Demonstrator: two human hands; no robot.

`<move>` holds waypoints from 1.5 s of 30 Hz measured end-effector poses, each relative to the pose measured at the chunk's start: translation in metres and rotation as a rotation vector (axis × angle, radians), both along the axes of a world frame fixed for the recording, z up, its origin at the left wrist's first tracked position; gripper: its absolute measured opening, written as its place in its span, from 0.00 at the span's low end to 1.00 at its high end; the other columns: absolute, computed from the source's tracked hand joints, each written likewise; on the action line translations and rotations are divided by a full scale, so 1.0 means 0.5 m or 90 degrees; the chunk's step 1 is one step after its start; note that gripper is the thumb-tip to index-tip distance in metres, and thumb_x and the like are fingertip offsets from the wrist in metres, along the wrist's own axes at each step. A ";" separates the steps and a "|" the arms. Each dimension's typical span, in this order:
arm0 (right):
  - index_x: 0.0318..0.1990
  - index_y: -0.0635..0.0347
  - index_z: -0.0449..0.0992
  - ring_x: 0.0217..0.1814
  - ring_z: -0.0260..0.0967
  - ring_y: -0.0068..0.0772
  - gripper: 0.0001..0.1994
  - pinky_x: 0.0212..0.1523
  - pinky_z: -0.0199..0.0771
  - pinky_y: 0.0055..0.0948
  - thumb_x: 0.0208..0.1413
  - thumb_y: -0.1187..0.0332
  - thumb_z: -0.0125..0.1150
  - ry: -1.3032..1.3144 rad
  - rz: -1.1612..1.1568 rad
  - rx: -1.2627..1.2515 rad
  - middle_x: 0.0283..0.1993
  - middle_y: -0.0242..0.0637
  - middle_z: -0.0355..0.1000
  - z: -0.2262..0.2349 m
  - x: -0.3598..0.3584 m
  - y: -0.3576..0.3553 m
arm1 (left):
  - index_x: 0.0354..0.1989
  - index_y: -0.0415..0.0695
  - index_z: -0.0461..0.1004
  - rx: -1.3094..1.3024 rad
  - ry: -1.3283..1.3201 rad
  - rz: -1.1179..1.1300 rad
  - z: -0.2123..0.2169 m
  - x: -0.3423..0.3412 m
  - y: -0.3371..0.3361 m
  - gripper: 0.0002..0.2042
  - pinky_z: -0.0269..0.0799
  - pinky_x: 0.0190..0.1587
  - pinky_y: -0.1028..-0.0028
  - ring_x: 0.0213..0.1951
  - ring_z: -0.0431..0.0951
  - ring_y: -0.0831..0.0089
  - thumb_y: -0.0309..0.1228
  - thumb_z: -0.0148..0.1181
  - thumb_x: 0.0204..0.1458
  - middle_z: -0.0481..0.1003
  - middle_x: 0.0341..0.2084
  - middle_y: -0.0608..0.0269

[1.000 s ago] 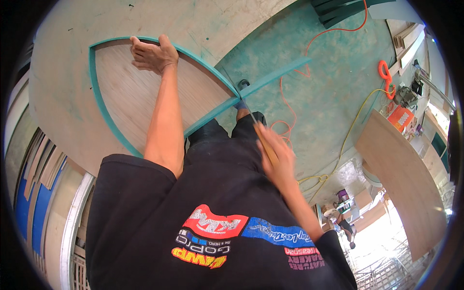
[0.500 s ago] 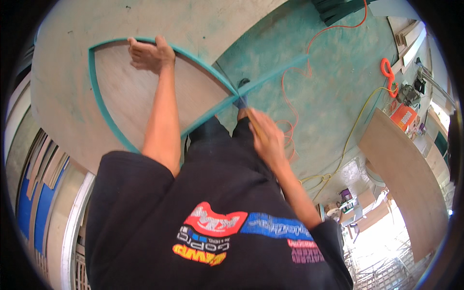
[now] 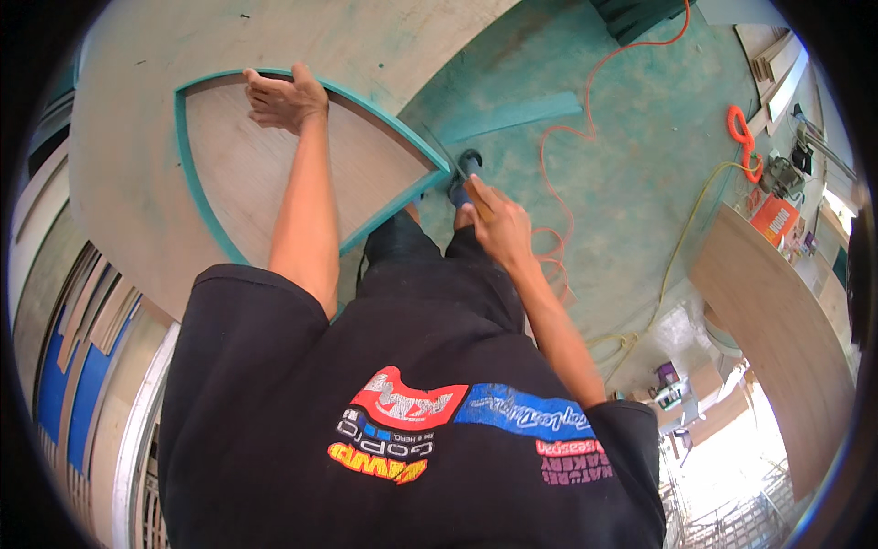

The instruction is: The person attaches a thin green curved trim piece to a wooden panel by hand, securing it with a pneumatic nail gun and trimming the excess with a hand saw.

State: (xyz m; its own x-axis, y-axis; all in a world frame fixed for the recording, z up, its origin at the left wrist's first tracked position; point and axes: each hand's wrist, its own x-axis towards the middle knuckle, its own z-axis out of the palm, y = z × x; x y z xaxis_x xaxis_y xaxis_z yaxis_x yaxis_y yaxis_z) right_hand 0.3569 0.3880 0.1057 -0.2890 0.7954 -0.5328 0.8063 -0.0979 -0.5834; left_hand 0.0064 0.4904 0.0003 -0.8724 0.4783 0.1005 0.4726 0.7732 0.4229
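Note:
My left hand (image 3: 288, 99) grips the far curved side of a three-sided teal-edged frame (image 3: 389, 212), its fingers bent over the rim. The frame has bowed sides and stands on a pale wooden panel (image 3: 128, 174). To the right, my right hand (image 3: 503, 224) is closed around the wooden handle (image 3: 478, 197) of a handsaw. Its thin dark blade (image 3: 445, 151) points up and left, close by the frame's right corner. Just beyond that corner is a loose teal strip (image 3: 512, 117), apart from the frame; whether it touches the floor I cannot tell.
An orange cord (image 3: 543, 156) winds over the teal-stained floor (image 3: 622, 183), and a yellow cord (image 3: 681, 242) runs farther right. A curved board (image 3: 768, 320) stands at the right, near tools and an orange box (image 3: 773, 220). Stacked wood strips (image 3: 87, 306) lie at the left.
The teal strip has come away from the frame's right corner and now sits apart beyond it. The saw has shifted slightly up and right of the corner. My left hand stays on the rim.

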 end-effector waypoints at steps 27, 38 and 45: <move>0.53 0.61 0.83 0.58 0.79 0.44 0.21 0.60 0.74 0.38 0.53 0.60 0.69 -0.182 -0.505 -0.104 0.53 0.45 0.81 -0.408 0.585 -0.454 | 0.43 0.45 0.82 -0.370 0.092 -0.983 0.132 0.325 -0.151 0.13 0.53 0.72 0.50 0.56 0.77 0.61 0.38 0.60 0.55 0.81 0.47 0.55; 0.54 0.67 0.82 0.51 0.81 0.45 0.23 0.54 0.76 0.35 0.53 0.62 0.70 -0.057 -0.595 0.047 0.47 0.52 0.82 -0.376 0.487 -0.421 | 0.31 0.45 0.83 -0.429 0.283 -1.134 0.092 0.359 -0.188 0.07 0.63 0.67 0.55 0.48 0.82 0.63 0.28 0.60 0.47 0.83 0.35 0.58; 0.54 0.72 0.80 0.38 0.78 0.23 0.19 0.40 0.77 0.23 0.60 0.68 0.67 0.184 -0.541 0.050 0.42 0.40 0.82 -0.183 0.391 -0.317 | 0.36 0.45 0.85 -0.180 0.001 -1.135 0.125 0.393 -0.394 0.08 0.64 0.66 0.55 0.49 0.82 0.66 0.28 0.61 0.51 0.83 0.36 0.60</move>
State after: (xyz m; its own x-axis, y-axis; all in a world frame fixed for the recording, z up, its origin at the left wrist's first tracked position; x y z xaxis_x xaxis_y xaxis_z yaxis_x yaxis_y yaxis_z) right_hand 0.5524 0.2293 0.0140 0.2988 0.8327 -0.4662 0.3005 -0.5457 -0.7822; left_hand 0.2030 0.2936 0.0627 0.6552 0.7422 -0.1408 0.7279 -0.5702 0.3808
